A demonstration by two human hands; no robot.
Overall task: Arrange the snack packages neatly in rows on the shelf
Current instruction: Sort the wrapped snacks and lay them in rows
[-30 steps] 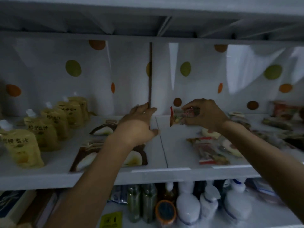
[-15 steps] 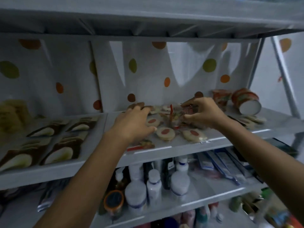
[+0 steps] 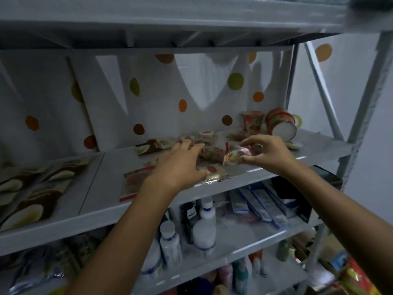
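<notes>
My right hand (image 3: 269, 153) pinches a small clear snack packet (image 3: 238, 154) with red ends, held just above the grey shelf (image 3: 102, 201). My left hand (image 3: 180, 167) reaches over a loose pile of snack packets (image 3: 210, 154) with its fingers spread on them; whether it grips one is hidden. A clear packet with a red disc (image 3: 214, 172) lies under its wrist, and a flat red-edged packet (image 3: 134, 184) lies to its left. Brown packages with pale ovals (image 3: 32, 194) lie in rows on the shelf's left part.
Two red cups (image 3: 276, 124), one tipped on its side, stand at the shelf's back right. A dotted white sheet (image 3: 191, 92) covers the back. White bottles (image 3: 204, 233) and flat boxes (image 3: 261, 203) fill the shelf below. A metal upright (image 3: 361, 128) bounds the right side.
The view has swung right along the shelf. My right hand carried the small packet from the shelf's middle to the pile at the right, and my left hand moved onto that pile.
</notes>
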